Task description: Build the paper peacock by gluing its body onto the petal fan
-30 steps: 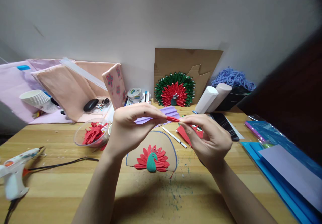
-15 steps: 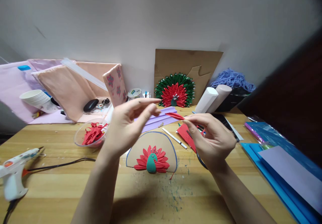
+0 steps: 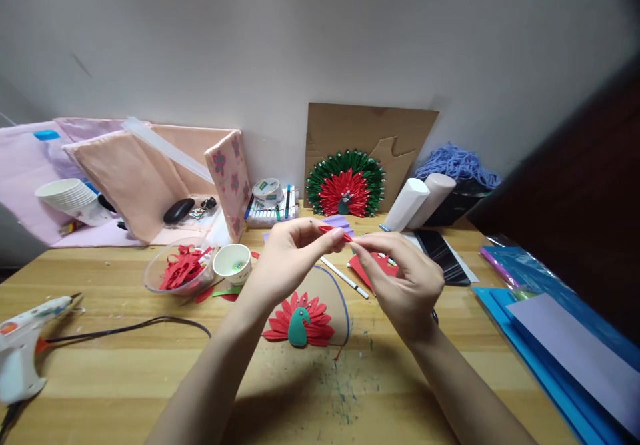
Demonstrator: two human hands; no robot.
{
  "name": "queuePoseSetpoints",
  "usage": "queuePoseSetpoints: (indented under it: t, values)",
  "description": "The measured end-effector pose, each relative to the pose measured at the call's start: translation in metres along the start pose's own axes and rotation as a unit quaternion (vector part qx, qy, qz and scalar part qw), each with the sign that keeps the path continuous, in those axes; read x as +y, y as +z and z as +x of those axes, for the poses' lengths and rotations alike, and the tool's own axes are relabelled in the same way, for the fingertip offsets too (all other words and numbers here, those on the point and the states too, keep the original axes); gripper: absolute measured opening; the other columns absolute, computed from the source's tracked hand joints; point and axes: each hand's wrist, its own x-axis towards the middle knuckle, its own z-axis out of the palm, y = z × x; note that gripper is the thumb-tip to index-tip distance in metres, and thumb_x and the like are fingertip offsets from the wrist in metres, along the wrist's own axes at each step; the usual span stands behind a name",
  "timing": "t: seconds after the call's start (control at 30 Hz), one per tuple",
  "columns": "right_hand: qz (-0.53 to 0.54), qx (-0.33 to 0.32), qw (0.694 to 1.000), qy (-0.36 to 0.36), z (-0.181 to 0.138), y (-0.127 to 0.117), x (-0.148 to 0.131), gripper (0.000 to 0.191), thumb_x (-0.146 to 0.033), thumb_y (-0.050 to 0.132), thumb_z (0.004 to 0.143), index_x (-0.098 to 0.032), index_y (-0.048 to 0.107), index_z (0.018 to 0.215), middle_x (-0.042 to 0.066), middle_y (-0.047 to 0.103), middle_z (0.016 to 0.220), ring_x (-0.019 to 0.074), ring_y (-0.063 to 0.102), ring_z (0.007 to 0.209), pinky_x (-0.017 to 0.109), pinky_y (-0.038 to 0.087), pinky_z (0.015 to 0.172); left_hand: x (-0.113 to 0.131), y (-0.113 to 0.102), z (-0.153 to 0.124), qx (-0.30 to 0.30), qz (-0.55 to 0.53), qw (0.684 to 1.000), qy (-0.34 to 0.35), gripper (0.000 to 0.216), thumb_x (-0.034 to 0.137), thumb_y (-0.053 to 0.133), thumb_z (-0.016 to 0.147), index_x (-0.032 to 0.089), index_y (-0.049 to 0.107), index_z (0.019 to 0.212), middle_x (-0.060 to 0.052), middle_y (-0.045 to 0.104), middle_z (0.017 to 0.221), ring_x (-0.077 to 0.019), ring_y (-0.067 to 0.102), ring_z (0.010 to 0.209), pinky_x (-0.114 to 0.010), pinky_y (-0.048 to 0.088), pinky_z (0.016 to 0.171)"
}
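Note:
A slim red petal-shaped piece [image 3: 329, 230] is pinched between both hands above the table. My left hand [image 3: 300, 248] grips its pointed end between thumb and forefinger, while my right hand [image 3: 403, 275] pinches the other end. Below them lies a cardboard half-round [image 3: 341, 308] with a blue outline, partly hidden by my left forearm. On it sits a green peacock body [image 3: 298, 328] with red petals [image 3: 320, 316] fanned around it. Behind my right hand are red sheets [image 3: 365, 268], and a white pen [image 3: 345, 277] lies between the hands.
At left are a hot glue gun [image 3: 30, 338] with its cord, a clear bowl of red scraps [image 3: 183, 268] and a paper cup [image 3: 233, 263]. A finished peacock [image 3: 345, 185] leans on cardboard at the back. Blue sheets [image 3: 530, 358] line the right edge.
My left hand has moved right and closed on the red piece's pointed end. My right hand has shifted slightly left, still holding it. The paper cup has come into sight.

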Motion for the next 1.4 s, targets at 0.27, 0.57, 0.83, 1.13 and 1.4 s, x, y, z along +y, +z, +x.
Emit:
queuePoseSetpoints:
  t: [0.27,0.57,0.83,1.13,1.4]
  values:
    - [-0.023,-0.014,0.999,-0.026,0.0006,0.002,0.0028,0.017,-0.007,0.068,0.075,-0.018,0.066,0.089,0.002,0.071,0.082,0.0144,0.067,0.076,0.027,0.054,0.073,-0.0043,0.0015,0.0024,0.019,0.002,1.0,-0.011,0.022,0.037,0.066,0.077,0.015,0.069,0.078,-0.003,0.072,0.077,-0.0126,0.066,0.075,-0.023,0.05,0.072]
    - [-0.062,-0.012,0.994,-0.088,-0.002,0.0023,0.0076,0.022,-0.006,0.067,0.076,-0.018,0.065,0.095,0.004,0.073,0.085,0.0155,0.068,0.078,0.027,0.056,0.074,-0.004,0.0006,0.003,0.029,-0.005,0.999,-0.024,0.023,0.037,0.068,0.075,0.014,0.068,0.073,-0.004,0.071,0.074,-0.013,0.066,0.073,-0.024,0.051,0.072]
    - [-0.074,-0.011,0.992,-0.1,-0.004,0.0036,0.01,0.024,-0.004,0.066,0.076,-0.017,0.063,0.095,0.004,0.072,0.085,0.0149,0.068,0.078,0.026,0.056,0.075,-0.0037,0.0014,0.0032,0.03,-0.005,0.999,-0.029,0.025,0.038,0.067,0.075,0.014,0.068,0.074,-0.004,0.071,0.074,-0.0137,0.066,0.073,-0.025,0.051,0.072]
    - [-0.091,-0.008,0.992,-0.089,-0.0017,0.0048,0.0085,0.013,-0.008,0.064,0.078,-0.018,0.062,0.085,0.002,0.07,0.076,0.0133,0.067,0.071,0.024,0.054,0.069,-0.0044,0.0042,0.0025,0.026,0.023,0.999,-0.009,0.021,0.035,0.068,0.074,0.014,0.067,0.072,-0.003,0.07,0.073,-0.0122,0.064,0.071,-0.022,0.049,0.067]
    - [-0.112,-0.009,0.991,-0.078,-0.0037,0.006,0.0082,0.011,-0.01,0.061,0.079,-0.02,0.06,0.083,0.002,0.069,0.073,0.0147,0.066,0.069,0.026,0.053,0.067,-0.0075,0.0068,0.0035,0.028,0.016,0.999,0.001,0.021,0.034,0.069,0.072,0.014,0.065,0.069,-0.003,0.069,0.072,-0.0127,0.062,0.069,-0.024,0.048,0.066]
